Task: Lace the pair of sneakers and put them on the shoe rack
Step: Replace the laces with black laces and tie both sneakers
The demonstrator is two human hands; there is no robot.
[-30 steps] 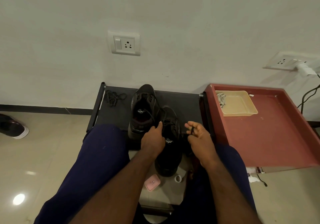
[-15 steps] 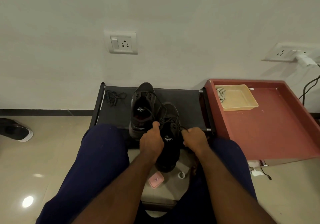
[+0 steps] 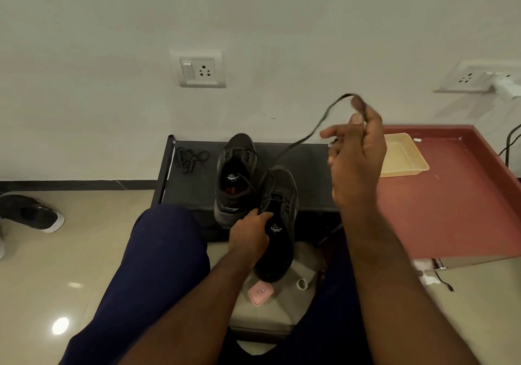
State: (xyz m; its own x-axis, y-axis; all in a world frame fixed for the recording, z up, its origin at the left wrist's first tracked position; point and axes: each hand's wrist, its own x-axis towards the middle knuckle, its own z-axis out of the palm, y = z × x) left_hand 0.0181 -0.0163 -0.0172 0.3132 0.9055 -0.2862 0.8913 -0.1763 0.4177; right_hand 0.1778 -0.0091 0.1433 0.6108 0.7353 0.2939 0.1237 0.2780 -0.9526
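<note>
Near black mesh sneaker just at 1 o'clock of the left hand, gripped at its collar by curled fingers. Thin black lace rising from it toward 1 o'clock, pinched between thumb and forefinger of the raised right hand, other fingers loosely spread. Eyelet threading too dark to make out. Second matching sneaker touching at 11 o'clock, on the flat black shoe rack.

On my feed I see 2 black sneakers with white insole logos, the far sneaker and the near sneaker. The lace and shoe rack are black too. The trousers are navy, the table dull red, the tray pale yellow, and the small case pink.
</note>
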